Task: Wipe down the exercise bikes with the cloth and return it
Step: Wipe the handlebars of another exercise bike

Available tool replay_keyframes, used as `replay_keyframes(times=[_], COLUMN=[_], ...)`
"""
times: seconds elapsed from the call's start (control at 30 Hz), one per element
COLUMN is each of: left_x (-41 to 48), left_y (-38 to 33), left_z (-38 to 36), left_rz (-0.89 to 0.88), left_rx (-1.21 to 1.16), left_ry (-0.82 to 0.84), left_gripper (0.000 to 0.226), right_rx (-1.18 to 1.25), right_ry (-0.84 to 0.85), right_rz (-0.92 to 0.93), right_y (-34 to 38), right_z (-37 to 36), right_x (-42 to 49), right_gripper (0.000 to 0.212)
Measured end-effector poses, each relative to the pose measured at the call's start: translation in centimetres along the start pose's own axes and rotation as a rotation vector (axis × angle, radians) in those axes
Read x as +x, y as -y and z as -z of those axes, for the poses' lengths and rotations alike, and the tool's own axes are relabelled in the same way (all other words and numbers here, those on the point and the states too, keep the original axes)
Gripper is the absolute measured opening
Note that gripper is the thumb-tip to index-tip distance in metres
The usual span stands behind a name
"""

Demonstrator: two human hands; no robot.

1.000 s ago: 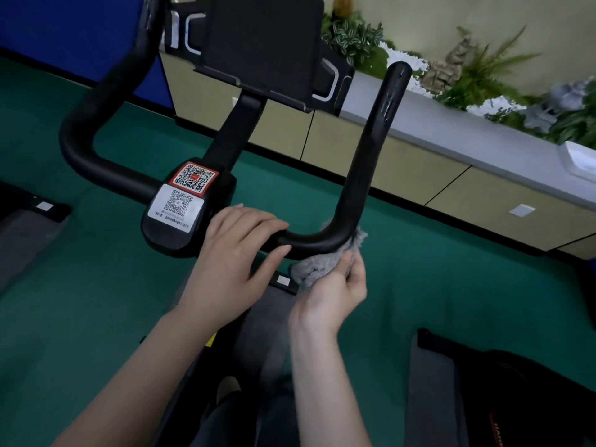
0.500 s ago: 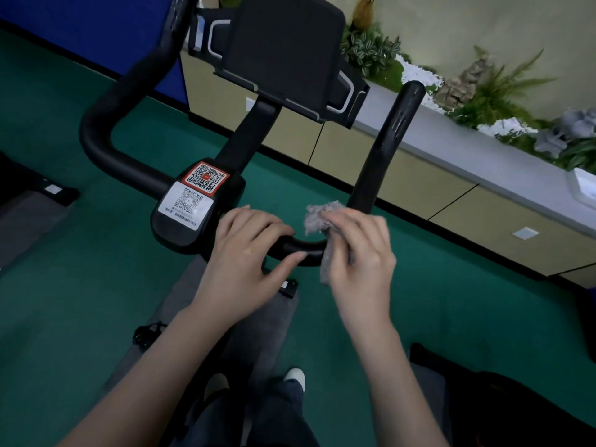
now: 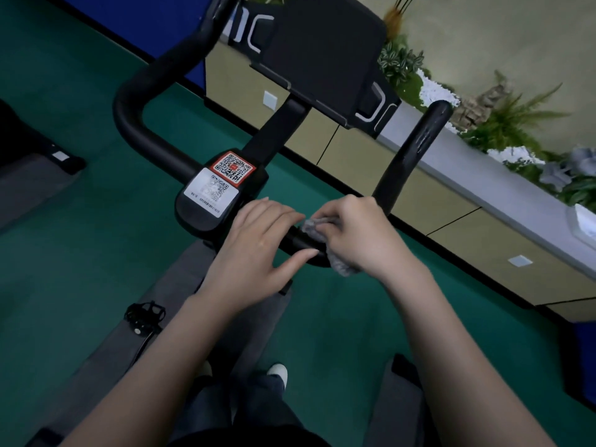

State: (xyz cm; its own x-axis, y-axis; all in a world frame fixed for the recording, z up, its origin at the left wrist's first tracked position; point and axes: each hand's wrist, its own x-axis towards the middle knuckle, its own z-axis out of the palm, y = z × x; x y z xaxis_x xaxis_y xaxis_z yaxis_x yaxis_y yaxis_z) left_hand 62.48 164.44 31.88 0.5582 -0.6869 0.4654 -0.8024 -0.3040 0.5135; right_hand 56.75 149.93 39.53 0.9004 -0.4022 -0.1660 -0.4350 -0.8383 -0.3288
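handlebar [image 3: 411,156]: black, U-shaped  
left hand [image 3: 254,250]: grips the handlebar's crossbar  
right hand [image 3: 361,240]: holds the grey cloth [image 3: 340,265] wrapped round the handlebar's right bend  
QR stickers [image 3: 230,166]: at the handlebar's centre, beside the left hand  
pedal [image 3: 143,314]: below the handlebar

Left hand [image 3: 254,250] and right hand [image 3: 358,237] are bare; dark trousers [image 3: 258,409], a white-toed shoe [image 3: 278,371].
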Motion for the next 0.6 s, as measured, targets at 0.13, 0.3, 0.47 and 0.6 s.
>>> replay_keyframes(times=[0.13, 0.3, 0.47, 0.6], left_x=[0.1, 0.1, 0.2, 0.3], left_y=[0.0, -0.1, -0.7, -1.9], left_z=[-0.1, -0.3, -0.7, -1.3], left_rz=[0.010, 0.014, 0.030, 0.020], left_rx=[-0.009, 0.041, 0.096, 0.144], left_ry=[-0.005, -0.008, -0.043, -0.050], left_gripper=[0.045, 0.046, 0.046, 0.044], right_rx=[0.016, -0.215, -0.181, -0.139], right_ry=[0.124, 0.138, 0.094, -0.056], right_rz=[0.039, 0.101, 0.260, 0.302], right_y=[0.7, -1.5, -2.1, -4.0], right_z=[0.1, 1.9, 1.2, 1.8], right_x=[0.9, 1.2, 0.7, 1.1], right_gripper=[0.016, 0.022, 0.022, 0.021])
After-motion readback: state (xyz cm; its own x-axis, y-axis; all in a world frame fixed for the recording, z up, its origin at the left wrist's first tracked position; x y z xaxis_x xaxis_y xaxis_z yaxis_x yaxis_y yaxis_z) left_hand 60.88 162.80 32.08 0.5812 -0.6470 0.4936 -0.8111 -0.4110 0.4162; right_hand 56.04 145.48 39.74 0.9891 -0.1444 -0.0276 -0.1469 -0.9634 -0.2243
